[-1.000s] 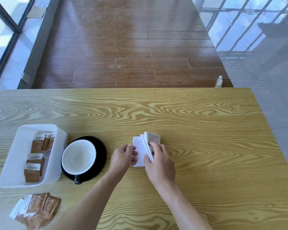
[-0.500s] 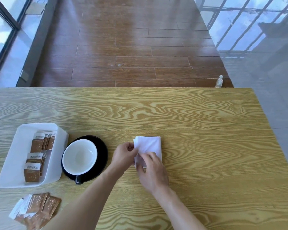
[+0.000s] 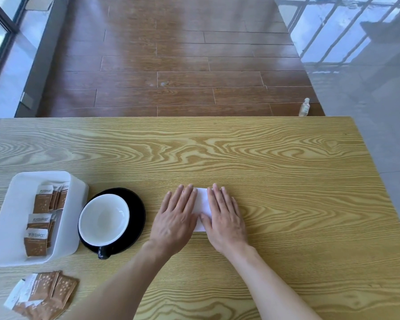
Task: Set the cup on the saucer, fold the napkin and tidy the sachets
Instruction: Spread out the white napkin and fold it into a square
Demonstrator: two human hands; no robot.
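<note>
A folded white napkin [image 3: 203,204] lies flat on the wooden table [image 3: 286,181], mostly covered by my hands. My left hand [image 3: 174,218] presses palm down on its left part and my right hand [image 3: 224,215] on its right part, fingers spread. Only a narrow white strip shows between them. To the left, a black cup with a white inside [image 3: 104,220] stands on a black saucer [image 3: 138,209]. A white tray [image 3: 9,218] at the far left holds several brown sachets [image 3: 42,202]. More brown sachets [image 3: 44,294] lie loose on the table near its front left edge.
Beyond the table's far edge is a brown wooden floor with a small bottle [image 3: 304,107] standing on it. Grey tiles and a railing are at the right, a glass door frame at the left.
The napkin's raised flap was folded down one second ago. Both hands then moved from pinching its edges to lying flat on top of it.
</note>
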